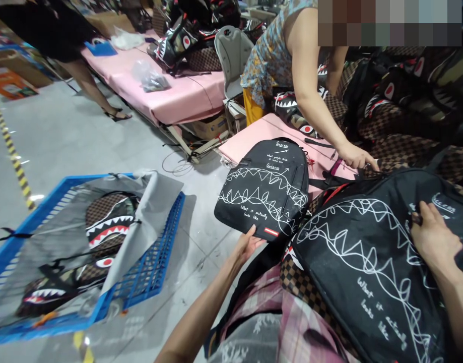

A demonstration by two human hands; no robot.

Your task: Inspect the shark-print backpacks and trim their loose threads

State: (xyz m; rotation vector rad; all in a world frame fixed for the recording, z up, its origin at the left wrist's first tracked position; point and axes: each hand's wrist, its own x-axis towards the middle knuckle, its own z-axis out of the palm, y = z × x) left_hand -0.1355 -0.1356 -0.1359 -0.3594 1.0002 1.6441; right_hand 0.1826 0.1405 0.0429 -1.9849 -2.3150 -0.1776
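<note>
My left hand point(250, 244) grips the bottom edge of a small black backpack point(263, 189), thumb on its front and fingers underneath. White scribbled lines, lettering and a red label mark the bag. My right hand point(437, 236) rests on a larger black backpack point(367, 252) with a similar white print, its fingers curled against the upper front. That bag leans over my lap at the right. Part of a brown checkered bag point(297, 275) shows beneath it. A co-worker's hand point(355, 157) reaches toward the top of the larger backpack.
A blue crate point(176, 227) with a grey lining holds checkered shark-mouth bags at the left. A pink-covered table point(189, 98) carries more bags and plastic packets. A grey chair point(233, 60) stands beside the co-worker point(272, 55). Bags pile up at the right.
</note>
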